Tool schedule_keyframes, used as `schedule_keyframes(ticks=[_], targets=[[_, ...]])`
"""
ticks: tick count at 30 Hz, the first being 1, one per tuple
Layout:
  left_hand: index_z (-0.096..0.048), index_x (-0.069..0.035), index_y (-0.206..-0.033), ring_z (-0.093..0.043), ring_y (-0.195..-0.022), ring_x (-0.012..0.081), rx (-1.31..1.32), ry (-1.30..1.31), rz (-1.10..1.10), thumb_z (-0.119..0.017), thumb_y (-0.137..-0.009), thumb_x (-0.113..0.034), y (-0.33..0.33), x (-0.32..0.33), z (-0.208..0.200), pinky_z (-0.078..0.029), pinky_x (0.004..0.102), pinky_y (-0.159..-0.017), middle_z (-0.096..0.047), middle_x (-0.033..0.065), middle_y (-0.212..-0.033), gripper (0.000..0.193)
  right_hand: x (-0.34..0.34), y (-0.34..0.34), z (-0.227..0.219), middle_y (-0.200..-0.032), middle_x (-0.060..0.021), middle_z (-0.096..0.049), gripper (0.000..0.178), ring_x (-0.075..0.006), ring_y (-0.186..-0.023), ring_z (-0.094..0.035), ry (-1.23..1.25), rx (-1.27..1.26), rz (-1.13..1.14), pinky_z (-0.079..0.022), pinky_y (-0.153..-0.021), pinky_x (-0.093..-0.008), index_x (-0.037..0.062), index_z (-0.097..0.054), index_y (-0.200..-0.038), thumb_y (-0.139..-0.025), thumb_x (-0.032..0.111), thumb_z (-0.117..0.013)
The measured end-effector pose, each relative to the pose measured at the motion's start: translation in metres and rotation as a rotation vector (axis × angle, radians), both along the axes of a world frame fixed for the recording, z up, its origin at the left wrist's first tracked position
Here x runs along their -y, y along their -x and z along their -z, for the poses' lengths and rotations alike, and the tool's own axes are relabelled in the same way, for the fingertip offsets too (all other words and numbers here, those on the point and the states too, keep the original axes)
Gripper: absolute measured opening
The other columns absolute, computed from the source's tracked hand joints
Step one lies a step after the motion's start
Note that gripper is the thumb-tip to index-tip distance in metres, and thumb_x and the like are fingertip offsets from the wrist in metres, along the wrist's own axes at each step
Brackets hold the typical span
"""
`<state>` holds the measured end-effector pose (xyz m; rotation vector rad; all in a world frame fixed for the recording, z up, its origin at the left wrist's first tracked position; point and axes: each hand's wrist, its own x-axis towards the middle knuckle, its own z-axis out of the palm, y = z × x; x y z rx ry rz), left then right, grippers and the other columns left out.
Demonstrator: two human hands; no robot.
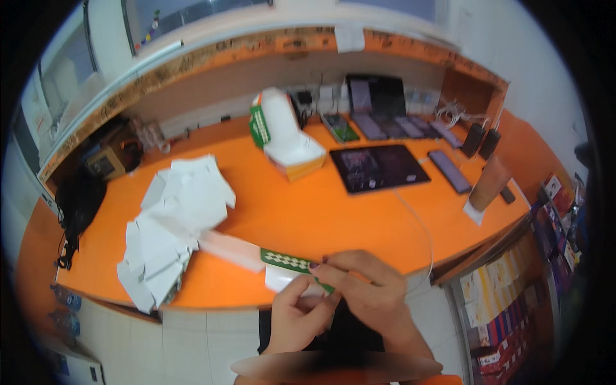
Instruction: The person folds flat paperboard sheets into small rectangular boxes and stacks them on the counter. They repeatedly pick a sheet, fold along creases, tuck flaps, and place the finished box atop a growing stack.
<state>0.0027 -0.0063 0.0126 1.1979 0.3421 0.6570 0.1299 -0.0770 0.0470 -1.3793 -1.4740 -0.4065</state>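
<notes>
Work surface: your orange tabletop (pixel 250 208) spans the view beneath an orange-edged shelf (pixel 276 54).
Held piece: a thin white cardboard carton blank with a green, white-diamond-patterned strip (pixel 285 259) is in both your hands, above the table's front edge. Its pale left end is blurred and overlaps the stack in view; you cannot tell whether they touch.
Left hand: your left hand (pixel 300 311) has its thumb and fingers drawn together on the lower white flap, near the right end.
Right hand: your right hand (pixel 369 285) has its fingers bent and closed to a pinch on the right end of the green strip, just beside your left fingers.
Blank stack: flat white cardboard blanks (pixel 186 196) lie overlapping in an uneven pile, left of your hands.
Erected carton: an open white-lined box with green and orange outer panels (pixel 296 151) stands at the back centre, lid raised.
Devices: a black flat tablet (pixel 378 168) lies right of the carton; a slim phone (pixel 449 171) lies beside it.
Right end: a cup with brown contents (pixel 489 186) stands near the table's edge.
</notes>
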Motion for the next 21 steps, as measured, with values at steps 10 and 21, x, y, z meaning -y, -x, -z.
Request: schedule_keyframes(ticks=[10,21], targets=[[-0.051,0.006,-0.115,-0.068,-0.083,0.0170,0.242,-0.223,-0.126,-0.051,-0.097,0.001,-0.015,0.013,0.007,-0.058,0.0272,-0.068,-0.066,0.0130,-0.095,0.019,0.012,0.005,-0.010,-0.098,-0.0089,-0.070,0.023,-0.0225,-0.086,-0.072,0.084,0.018,0.033,-0.058,-0.070,-0.0287,0.0061,-0.073,-0.097,-0.075,0.003,-0.068],[-0.058,0.008,-0.112,-0.071,-0.083,0.0225,0.024,0.040,0.096,-0.049,-0.101,-0.008,-0.013,0.005,-0.007,-0.060,0.0282,-0.064,-0.068,0.0163,-0.099,0.021,0.025,-0.013,-0.012,-0.095,-0.0129,-0.066,0.010,-0.0256,-0.090,-0.070,0.212,-0.578,-0.058,-0.056,-0.074,-0.0323,0.0007,-0.063,-0.096,-0.086,0.001,-0.061]])
